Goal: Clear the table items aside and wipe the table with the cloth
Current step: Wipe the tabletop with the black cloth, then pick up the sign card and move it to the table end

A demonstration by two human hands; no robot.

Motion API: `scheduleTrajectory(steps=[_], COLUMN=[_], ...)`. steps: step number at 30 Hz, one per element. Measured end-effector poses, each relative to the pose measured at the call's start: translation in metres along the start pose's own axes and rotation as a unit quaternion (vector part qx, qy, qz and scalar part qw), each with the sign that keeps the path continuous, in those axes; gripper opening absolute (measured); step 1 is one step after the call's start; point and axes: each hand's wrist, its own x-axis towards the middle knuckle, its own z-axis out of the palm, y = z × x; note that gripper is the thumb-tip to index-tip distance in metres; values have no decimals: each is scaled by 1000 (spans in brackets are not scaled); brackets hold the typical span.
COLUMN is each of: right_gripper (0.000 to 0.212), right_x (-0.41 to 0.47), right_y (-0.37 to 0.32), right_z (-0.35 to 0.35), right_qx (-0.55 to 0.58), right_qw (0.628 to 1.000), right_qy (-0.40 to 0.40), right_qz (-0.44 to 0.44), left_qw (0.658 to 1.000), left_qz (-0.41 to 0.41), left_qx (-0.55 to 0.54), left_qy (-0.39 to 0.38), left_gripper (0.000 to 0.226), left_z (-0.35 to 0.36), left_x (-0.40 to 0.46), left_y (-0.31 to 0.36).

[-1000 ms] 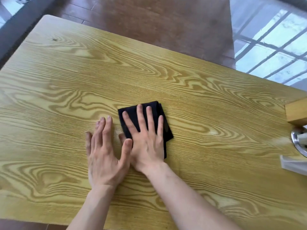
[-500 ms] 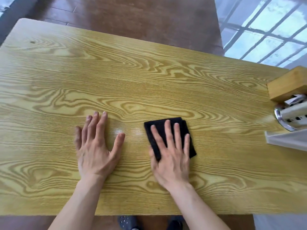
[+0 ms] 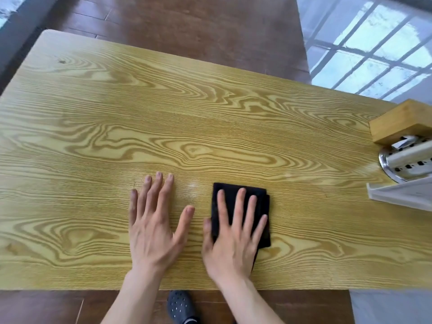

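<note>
A folded black cloth (image 3: 231, 190) lies on the yellow wood-grain table (image 3: 210, 113), right of centre near the front edge. My right hand (image 3: 230, 242) presses flat on it, fingers spread over its top and thumb at its left edge. My left hand (image 3: 153, 225) rests flat on the bare wood just left of the cloth, fingers apart, holding nothing. A narrow strip of table shows between the two hands.
At the right edge stand a wooden box (image 3: 402, 122), a perforated metal holder (image 3: 406, 164) and a white angled stand (image 3: 402, 195). A dark shoe (image 3: 181, 305) shows on the brown floor below the front edge.
My right hand slid the cloth rightward, away from my left hand, then back a little closer to it. My left hand stayed flat on the table.
</note>
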Motion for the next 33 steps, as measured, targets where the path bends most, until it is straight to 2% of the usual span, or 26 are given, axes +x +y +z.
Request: scheduleTrajectory(steps=[7,12,16,24,28,33], right_gripper=[84,71,68,71,74,67], right_x=[-32,-31,-30,-5,5,10], right_y=[-6,15,45,118,172,269], right_z=[-6,-36,-79,-153,-183,-219], right_qx=[5,81,141,139,149,191], right_qw=[995,984,983,981,981,971], right_qy=[-74,-127,-100,-138,-126,-111], right_qz=[-60,-95,-63,-13,20,91], left_qw=[998,997,996,989,982,972], left_qz=[11,2,4,76,121,163], left_qx=[-10,-8,1,37,36,14], left_qy=[-64,-80,-87,-122,-141,-169], left_gripper=[73,69,68,75,76,76], left_z=[1,-11,-30,-54,-51,-26], left_x=[-51,-64,-60,-39,-29,-16], left_y=[10,27,52,139,199,291])
